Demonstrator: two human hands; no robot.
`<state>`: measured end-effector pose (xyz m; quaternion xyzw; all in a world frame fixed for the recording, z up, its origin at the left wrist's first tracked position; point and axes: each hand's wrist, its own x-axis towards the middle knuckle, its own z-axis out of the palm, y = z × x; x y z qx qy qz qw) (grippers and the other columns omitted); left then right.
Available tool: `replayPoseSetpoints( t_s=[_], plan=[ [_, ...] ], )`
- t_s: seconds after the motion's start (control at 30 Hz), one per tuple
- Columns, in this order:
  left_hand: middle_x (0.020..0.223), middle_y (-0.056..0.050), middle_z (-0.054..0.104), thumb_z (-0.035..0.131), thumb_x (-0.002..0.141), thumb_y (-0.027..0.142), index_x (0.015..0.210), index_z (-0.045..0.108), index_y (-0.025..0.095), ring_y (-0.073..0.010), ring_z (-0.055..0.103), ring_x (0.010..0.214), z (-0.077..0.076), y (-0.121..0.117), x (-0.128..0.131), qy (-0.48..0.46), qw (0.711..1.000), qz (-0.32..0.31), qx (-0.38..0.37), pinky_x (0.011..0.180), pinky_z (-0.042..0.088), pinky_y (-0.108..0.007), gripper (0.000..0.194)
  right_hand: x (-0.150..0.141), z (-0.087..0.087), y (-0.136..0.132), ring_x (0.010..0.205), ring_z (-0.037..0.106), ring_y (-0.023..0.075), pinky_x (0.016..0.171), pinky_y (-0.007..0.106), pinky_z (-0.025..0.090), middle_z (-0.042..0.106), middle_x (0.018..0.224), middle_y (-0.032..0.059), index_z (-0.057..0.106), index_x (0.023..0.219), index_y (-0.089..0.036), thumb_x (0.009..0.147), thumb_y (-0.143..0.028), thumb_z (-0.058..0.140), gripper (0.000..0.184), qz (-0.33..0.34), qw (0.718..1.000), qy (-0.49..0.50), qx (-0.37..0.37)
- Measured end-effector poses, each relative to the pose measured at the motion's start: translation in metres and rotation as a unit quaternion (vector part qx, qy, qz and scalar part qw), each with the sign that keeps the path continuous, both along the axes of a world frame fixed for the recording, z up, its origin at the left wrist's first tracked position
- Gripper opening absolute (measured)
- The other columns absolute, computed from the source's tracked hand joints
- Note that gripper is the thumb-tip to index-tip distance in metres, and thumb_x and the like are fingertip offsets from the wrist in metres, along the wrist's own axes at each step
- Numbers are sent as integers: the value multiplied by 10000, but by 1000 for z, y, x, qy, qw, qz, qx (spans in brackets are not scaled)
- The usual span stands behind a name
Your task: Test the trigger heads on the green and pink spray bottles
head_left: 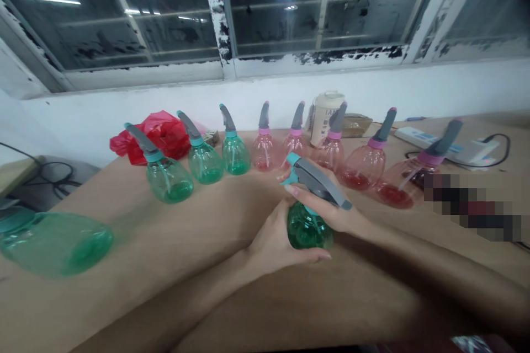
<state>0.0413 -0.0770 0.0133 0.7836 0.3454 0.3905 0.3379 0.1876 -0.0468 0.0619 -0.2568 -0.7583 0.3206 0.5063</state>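
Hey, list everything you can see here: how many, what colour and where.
Held spray bottle: one, green, grey-teal head, front centre
Other green spray bottles: four, green, left half
Pink spray bottles: five, pink, centre to right
Plastic bag: one, red, back left
Lidded cup: one, cream, behind the pink bottles
Box: one, brown, right of the cup
Power strip: one, white, back right
Cables: several, black, left and right
Table: one, light brown, under the bottles
Wall: one visible behind, white
Windows: several panes, dark, top
Left hand: one, bare, around the held bottle's body
Right hand: one, bare, on its spray head
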Motion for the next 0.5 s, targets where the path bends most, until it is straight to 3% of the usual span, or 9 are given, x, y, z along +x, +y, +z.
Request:
replayPoseSetpoints(
  t_s=[0.17, 0.5],
  plan=[
    [1316, -141, 480, 805, 597, 448, 1343, 300, 209, -361, 453, 1229, 1, -1, 0, -1, 1000, -4, -3, 1012, 382, -549, 931, 1, -1, -1, 835, 642, 185, 759, 346, 524, 656, 957, 7, 587, 998, -272, 836, -370, 589, 189, 8, 1000, 9, -1],
    [1327, -146, 462, 806, 592, 451, 1337, 301, 211, -367, 435, 1243, 0, -1, 0, 1, 1000, 2, 1, 1015, 376, -555, 932, 1, -1, -2, 828, 649, 174, 772, 333, 522, 664, 933, -7, 599, 994, -277, 829, -376, 596, 192, -8, 1000, 9, 2]
  ],
)
